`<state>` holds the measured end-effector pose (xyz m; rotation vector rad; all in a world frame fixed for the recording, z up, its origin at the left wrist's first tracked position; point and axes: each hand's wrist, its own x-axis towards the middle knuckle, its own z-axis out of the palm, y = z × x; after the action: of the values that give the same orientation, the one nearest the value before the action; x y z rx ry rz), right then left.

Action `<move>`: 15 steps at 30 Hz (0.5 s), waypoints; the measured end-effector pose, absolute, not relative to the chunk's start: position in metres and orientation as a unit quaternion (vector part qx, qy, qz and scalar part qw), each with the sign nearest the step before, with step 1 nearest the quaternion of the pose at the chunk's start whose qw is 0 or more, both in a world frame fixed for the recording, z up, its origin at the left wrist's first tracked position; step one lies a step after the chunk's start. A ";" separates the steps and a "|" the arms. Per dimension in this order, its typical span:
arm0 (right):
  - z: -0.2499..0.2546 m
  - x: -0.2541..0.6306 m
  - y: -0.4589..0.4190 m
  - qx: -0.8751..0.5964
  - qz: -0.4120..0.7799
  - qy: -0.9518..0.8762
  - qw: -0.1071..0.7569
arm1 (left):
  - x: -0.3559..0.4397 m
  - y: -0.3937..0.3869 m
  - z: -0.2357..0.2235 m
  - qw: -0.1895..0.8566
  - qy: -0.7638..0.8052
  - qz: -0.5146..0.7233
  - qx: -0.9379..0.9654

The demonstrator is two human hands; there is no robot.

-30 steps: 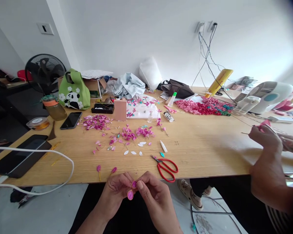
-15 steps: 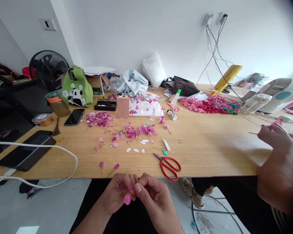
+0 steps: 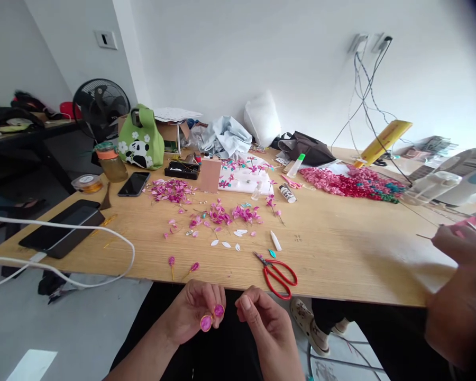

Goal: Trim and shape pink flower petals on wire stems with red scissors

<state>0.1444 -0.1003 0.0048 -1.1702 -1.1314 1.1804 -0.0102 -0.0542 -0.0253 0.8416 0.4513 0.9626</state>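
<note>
My left hand [image 3: 194, 309] is closed on a pair of pink petals with gold rims; one petal [image 3: 206, 323] sits lower and the other [image 3: 219, 310] by the fingertips. A short way to the right, my right hand [image 3: 264, 317] has thumb and fingers pinched together; whatever they may hold is too fine to see. Both hands are over my lap at the table edge. Just beyond them lie two pink buds on gold stems, one bud [image 3: 172, 261] upright and another bud [image 3: 194, 266] slanting. Red-handled scissors [image 3: 280, 275] rest at the edge near my right hand.
Loose pink petals [image 3: 219, 214], white leaf shapes [image 3: 226, 244] and a white tube [image 3: 275, 241] lie mid-table. A white cable [image 3: 130, 262] loops at left past a tablet [image 3: 59, 227]. At right, another person's hand [image 3: 460, 248] holds something pink.
My right hand has come away from the petals and moved right, leaving a gap between my hands. The petals stay in my left hand. The view has turned slightly left.
</note>
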 end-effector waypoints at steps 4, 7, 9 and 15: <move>-0.005 0.154 -0.105 -0.489 0.474 -0.507 0.529 | -0.012 -0.061 -0.018 0.779 0.210 0.437 0.398; -0.008 0.158 -0.107 -0.471 0.490 -0.511 0.525 | -0.015 -0.067 -0.013 0.775 0.231 0.428 0.403; -0.012 0.159 -0.107 -0.475 0.501 -0.480 0.541 | -0.017 -0.070 -0.011 0.770 0.253 0.433 0.394; -0.032 0.165 -0.099 -0.486 0.506 -0.441 0.560 | -0.018 -0.069 -0.002 0.726 0.306 0.485 0.379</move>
<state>0.1651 -0.0989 -0.0320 -1.1466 -1.0385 1.1928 -0.0180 -0.0690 -0.0016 0.8367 0.6743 1.0702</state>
